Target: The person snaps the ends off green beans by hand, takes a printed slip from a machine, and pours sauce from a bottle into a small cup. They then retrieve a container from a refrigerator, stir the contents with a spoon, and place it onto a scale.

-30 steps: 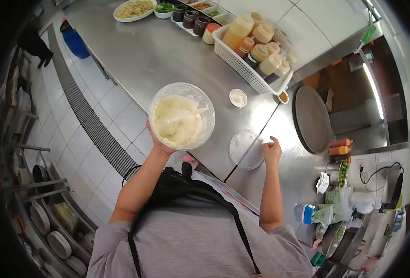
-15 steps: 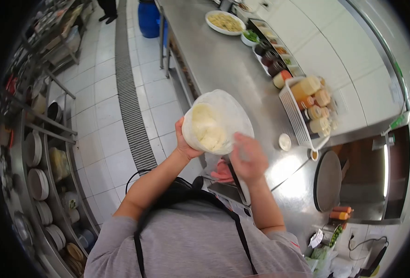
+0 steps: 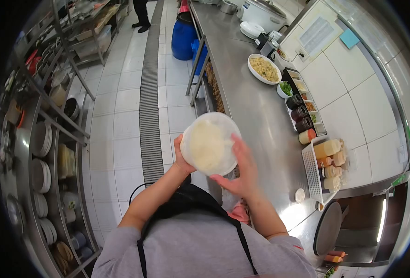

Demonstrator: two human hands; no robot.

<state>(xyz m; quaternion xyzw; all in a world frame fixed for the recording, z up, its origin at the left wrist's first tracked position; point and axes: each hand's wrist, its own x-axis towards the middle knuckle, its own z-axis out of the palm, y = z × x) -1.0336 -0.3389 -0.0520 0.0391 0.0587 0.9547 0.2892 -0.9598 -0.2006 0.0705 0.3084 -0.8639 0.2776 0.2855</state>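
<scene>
1. Your left hand (image 3: 181, 161) is curled closed around the left side of a round plastic tub (image 3: 208, 142) and carries it.
2. Your right hand (image 3: 242, 175) is spread wide, its palm pressed on the tub's right rim and clasping nothing.
3. The tub holds a pale creamy mix, and its top looks covered by a cloudy lid.
4. It sits chest-high over the near edge of the steel counter (image 3: 256, 116).
5. A white basket of sauce bottles (image 3: 312, 172) stands to the right on the counter, well apart.
</scene>
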